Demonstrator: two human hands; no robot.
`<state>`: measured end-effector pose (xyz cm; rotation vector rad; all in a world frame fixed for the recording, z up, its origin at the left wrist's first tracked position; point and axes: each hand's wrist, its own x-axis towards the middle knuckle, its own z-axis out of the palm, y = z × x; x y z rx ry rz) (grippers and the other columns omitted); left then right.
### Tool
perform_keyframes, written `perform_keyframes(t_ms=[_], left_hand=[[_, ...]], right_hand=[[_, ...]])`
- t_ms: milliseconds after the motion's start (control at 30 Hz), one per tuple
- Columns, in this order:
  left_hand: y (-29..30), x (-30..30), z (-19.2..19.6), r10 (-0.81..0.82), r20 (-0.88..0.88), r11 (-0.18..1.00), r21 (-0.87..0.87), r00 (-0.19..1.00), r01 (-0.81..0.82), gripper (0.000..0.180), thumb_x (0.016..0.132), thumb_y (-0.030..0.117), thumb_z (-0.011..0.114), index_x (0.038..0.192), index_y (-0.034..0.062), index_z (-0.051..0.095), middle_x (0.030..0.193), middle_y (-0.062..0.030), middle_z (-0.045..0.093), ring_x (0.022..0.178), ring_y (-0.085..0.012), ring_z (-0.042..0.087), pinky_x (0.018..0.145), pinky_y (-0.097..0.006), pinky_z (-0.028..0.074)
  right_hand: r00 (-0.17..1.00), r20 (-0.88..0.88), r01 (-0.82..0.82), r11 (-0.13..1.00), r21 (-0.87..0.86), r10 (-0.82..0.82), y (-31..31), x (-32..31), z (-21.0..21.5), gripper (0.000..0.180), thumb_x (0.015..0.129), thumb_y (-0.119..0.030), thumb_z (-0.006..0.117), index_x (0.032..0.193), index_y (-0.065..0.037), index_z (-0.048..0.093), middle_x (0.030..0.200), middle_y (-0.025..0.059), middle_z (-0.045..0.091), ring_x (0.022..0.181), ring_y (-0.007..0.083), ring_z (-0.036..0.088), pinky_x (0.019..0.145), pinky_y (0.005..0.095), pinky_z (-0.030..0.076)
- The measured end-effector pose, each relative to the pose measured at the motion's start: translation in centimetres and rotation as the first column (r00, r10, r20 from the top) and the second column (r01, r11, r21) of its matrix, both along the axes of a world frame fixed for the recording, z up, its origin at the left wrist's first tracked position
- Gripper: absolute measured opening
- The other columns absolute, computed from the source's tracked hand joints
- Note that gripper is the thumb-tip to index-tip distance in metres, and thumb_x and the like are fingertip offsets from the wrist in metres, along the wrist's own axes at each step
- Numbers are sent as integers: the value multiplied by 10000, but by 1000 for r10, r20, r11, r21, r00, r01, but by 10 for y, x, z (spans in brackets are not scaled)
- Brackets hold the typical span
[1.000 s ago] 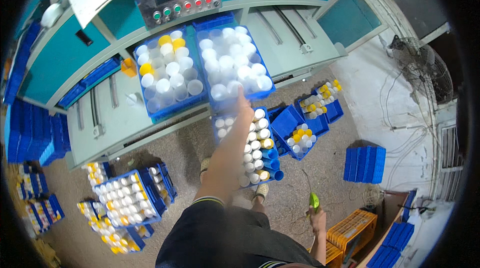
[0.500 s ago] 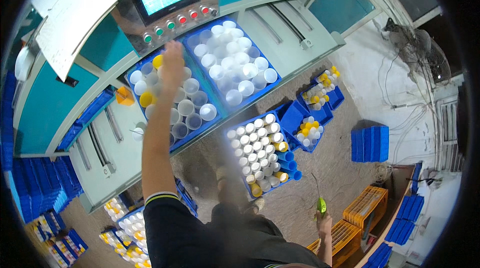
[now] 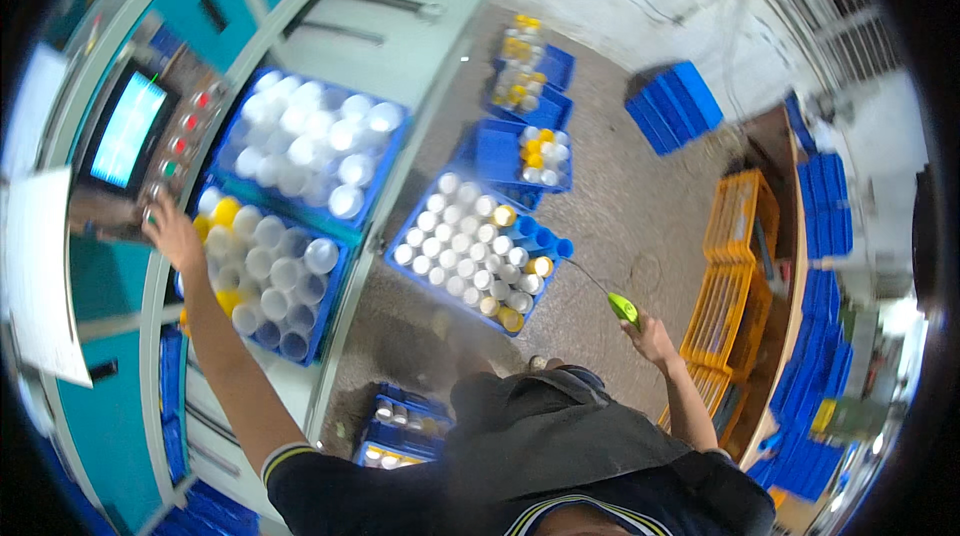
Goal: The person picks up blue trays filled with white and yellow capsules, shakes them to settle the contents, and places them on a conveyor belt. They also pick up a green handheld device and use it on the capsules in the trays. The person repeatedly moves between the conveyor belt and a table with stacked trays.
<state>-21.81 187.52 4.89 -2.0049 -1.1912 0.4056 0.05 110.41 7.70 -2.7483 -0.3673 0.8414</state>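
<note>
My left hand (image 3: pixel 172 234) reaches up to the control panel (image 3: pixel 178 141) of a teal machine, with its fingers at the row of coloured buttons beside a lit screen (image 3: pixel 124 130). Just right of that hand stands a blue crate of white and yellow cups (image 3: pixel 268 278) on the machine's ledge. My right hand (image 3: pixel 650 338) hangs low at my side and grips a green-handled tool (image 3: pixel 623 309) with a thin tip pointing up-left.
A second blue crate of white cups (image 3: pixel 310 149) sits on the ledge. On the floor lie a crate of cups (image 3: pixel 478 250), more small blue crates (image 3: pixel 530 101), stacked blue bins (image 3: pixel 674 104) and orange crates (image 3: pixel 736 256). A white sheet (image 3: pixel 40 276) hangs at left.
The view has swung to the right and tilted. My left hand moved from above the cup crates to the panel's buttons. My right hand still holds the green tool.
</note>
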Motion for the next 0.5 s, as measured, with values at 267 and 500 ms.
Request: perform_keyframes(t_ms=[267, 500], left_hand=[[-179, 76, -65, -470, 760, 851, 255, 449, 460, 598, 891, 163, 517, 1463, 79, 362, 1467, -118, 432, 1262, -346, 465, 1044, -470, 366], [-624, 132, -172, 351, 874, 275, -441, 338, 855, 561, 761, 4, 627, 1305, -26, 491, 1296, -238, 513, 1222, -410, 454, 1062, -481, 341]], right_hand=[[992, 96, 88, 995, -41, -83, -64, -43, -10, 443, 848, -315, 690, 1111, -7, 510, 1024, 283, 632, 934, 430, 629, 755, 496, 500], [919, 361, 140, 987, 74, -158, -195, -33, -42, 522, 725, -281, 766, 1047, -41, 432, 873, 196, 635, 810, 380, 648, 653, 449, 514]])
